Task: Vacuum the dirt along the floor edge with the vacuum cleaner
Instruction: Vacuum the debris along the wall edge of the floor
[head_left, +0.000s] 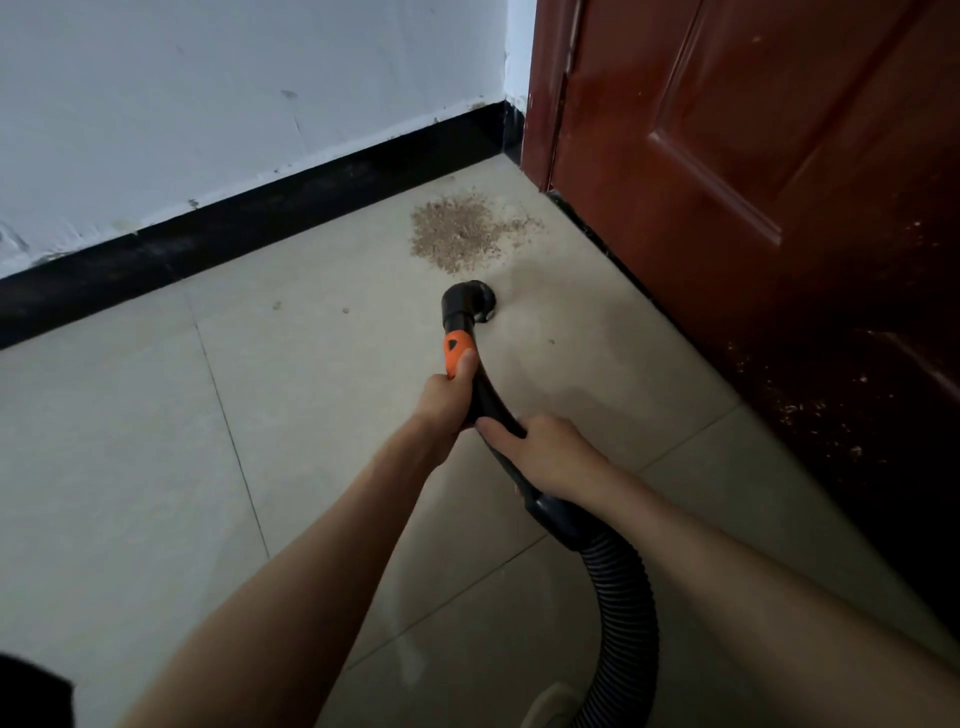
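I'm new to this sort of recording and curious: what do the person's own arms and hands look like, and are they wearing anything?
Both forearms are bare, with no sleeves in view. The left hand and right hand wear no gloves, and no rings, watch or bracelet show.

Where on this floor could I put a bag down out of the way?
Bare tiles lie left of the left hand, below the skirting. The corner by the door is crowded: dirt, nozzle, hose.

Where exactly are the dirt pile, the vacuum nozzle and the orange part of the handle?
dirt pile (457, 234): head view, centre of the brown heap near the door.
vacuum nozzle (470, 304): head view, its black curved end just short of the pile.
orange part (457, 353): head view, middle of the orange grip section.
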